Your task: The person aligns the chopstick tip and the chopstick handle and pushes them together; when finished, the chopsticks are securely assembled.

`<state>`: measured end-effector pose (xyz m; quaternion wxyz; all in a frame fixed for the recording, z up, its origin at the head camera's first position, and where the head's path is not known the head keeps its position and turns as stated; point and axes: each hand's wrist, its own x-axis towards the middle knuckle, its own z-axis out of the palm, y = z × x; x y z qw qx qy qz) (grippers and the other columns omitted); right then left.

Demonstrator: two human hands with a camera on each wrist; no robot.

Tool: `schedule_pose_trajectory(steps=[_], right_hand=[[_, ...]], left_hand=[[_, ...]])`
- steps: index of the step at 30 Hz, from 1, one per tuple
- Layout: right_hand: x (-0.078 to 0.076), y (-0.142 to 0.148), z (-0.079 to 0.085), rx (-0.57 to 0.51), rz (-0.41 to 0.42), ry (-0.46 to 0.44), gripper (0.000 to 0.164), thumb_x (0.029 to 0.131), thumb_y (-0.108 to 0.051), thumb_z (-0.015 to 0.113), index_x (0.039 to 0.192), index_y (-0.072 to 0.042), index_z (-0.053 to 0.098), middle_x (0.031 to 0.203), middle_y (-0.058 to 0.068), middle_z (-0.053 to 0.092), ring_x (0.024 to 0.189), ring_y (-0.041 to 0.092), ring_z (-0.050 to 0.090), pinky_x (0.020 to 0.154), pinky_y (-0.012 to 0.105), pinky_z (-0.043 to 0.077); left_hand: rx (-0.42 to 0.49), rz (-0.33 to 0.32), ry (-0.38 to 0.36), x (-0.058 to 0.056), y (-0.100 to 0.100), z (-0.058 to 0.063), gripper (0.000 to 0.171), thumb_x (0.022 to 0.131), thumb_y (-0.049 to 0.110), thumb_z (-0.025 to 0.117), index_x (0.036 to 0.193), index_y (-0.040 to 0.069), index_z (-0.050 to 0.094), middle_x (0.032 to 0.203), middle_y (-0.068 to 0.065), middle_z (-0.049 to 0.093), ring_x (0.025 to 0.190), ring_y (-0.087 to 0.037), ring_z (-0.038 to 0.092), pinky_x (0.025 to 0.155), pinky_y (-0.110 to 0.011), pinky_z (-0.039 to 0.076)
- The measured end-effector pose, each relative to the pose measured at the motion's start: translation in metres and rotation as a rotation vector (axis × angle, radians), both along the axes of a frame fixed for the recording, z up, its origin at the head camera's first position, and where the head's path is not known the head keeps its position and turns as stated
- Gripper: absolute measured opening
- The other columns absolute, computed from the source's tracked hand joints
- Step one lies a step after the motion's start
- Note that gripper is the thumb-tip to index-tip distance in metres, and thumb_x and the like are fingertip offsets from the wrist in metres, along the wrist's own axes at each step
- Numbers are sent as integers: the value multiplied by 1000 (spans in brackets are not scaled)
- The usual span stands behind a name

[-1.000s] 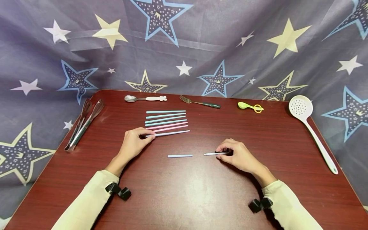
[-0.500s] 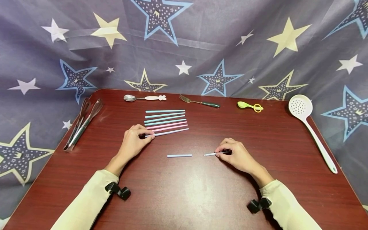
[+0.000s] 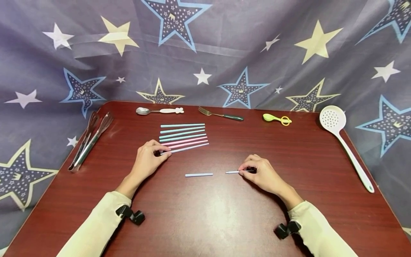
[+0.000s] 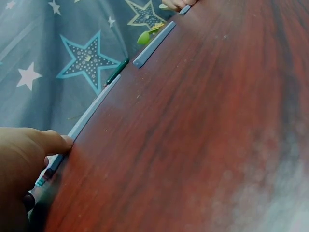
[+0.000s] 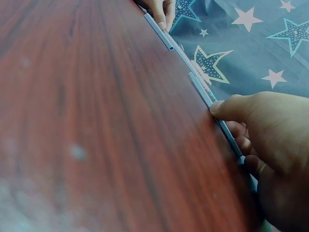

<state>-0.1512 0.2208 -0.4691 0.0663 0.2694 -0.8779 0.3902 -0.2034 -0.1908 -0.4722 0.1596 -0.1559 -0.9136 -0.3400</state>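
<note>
My left hand (image 3: 149, 159) pinches the left end of a long lilac chopstick (image 3: 191, 147), the nearest of a row of chopsticks. Just behind it lie pink chopsticks (image 3: 189, 142), with several turquoise chopsticks (image 3: 182, 125) farther back. Between my hands, a short lilac chopstick half (image 3: 199, 175) rests on the table. To its right, my right hand (image 3: 264, 175) pinches another short lilac half (image 3: 232, 172), its narrow tip pointing left toward the first. In the right wrist view, thumb and fingers (image 5: 224, 107) sit along this piece (image 5: 200, 87), close to the tabletop.
Along the back edge of the brown table (image 3: 205, 221) lie a spoon (image 3: 160, 111), a green-handled fork (image 3: 221, 114) and a small green spoon with a yellow ring (image 3: 277, 119). Metal tongs (image 3: 90, 142) lie at left, a white skimmer (image 3: 346, 146) at right. A starry cloth (image 3: 205, 53) hangs behind.
My right fingers have come together on the short half, nearer its narrow tip. The right end of the long lilac chopstick has swung slightly toward the pink ones. The head view has shifted a little.
</note>
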Motion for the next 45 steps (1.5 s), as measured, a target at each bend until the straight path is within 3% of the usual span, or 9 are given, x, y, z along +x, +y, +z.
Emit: schedule_pose_trajectory(steps=[6, 10, 14, 16, 18, 24, 30, 36, 45], right_hand=[[-1, 0, 0, 2, -3, 10, 13, 84, -6, 83, 86, -19, 79, 86, -11, 68, 83, 9, 59, 71, 25, 48], [-1, -1, 1, -1, -1, 9, 12, 85, -7, 83, 86, -18, 79, 86, -11, 68, 83, 9, 60, 71, 25, 48], [-1, -1, -1, -4, -4, 12, 13, 85, -6, 83, 86, -19, 79, 86, -11, 68, 82, 9, 59, 71, 24, 47], [0, -1, -2, -5, -7, 7, 13, 85, -7, 83, 86, -19, 79, 85, -11, 68, 82, 9, 59, 71, 24, 47], [0, -2, -3, -5, -7, 4, 13, 85, -7, 82, 86, -19, 79, 85, -11, 68, 82, 9, 59, 71, 25, 47], [-1, -4, -1, -2, 5, 20, 12, 85, -7, 82, 86, -18, 78, 86, -10, 68, 82, 9, 58, 71, 26, 47], [-2, -2, 2, -23, -7, 37, 12, 85, -5, 82, 88, -16, 78, 87, -8, 69, 80, 7, 60, 71, 22, 48], [-3, -1, 11, -63, -40, 39, 16, 84, -1, 81, 88, -15, 77, 86, -7, 68, 77, 3, 61, 70, 19, 49], [-16, -4, 43, -130, -64, 96, 14, 86, 1, 78, 91, -12, 77, 87, -4, 67, 76, 5, 57, 64, 23, 47]], left_hand=[[143, -3, 27, 6, 12, 6, 12, 80, 15, 89, 90, 16, 84, 79, 2, 67, 72, -8, 55, 66, -16, 38], [182, -141, -23, 20, 36, 9, 17, 80, 19, 90, 96, 19, 83, 84, 6, 71, 78, -7, 60, 70, -17, 46], [12, -307, -103, 37, 61, 7, 26, 81, 35, 89, 104, 25, 82, 97, 10, 72, 90, -8, 64, 84, -31, 51], [-69, -347, -113, 43, 70, 5, 28, 80, 39, 89, 105, 27, 82, 100, 11, 71, 94, -9, 64, 88, -37, 49], [-110, -354, -105, 47, 75, 3, 26, 80, 38, 89, 103, 28, 82, 99, 11, 70, 92, -9, 63, 87, -38, 48], [-33, -342, -60, 46, 78, 0, 11, 81, 25, 89, 91, 24, 84, 88, 9, 70, 82, -8, 64, 72, -27, 49], [19, -326, -104, 40, 79, 7, 5, 85, 23, 86, 90, 24, 84, 89, 10, 75, 85, -6, 69, 76, -26, 54], [83, -289, -124, 33, 77, 23, 6, 86, 22, 85, 92, 22, 84, 86, 9, 80, 78, -2, 70, 72, -24, 56], [81, -302, -13, 19, 86, 60, 6, 89, 21, 82, 94, 18, 83, 89, 6, 80, 77, -6, 69, 72, -28, 54]])
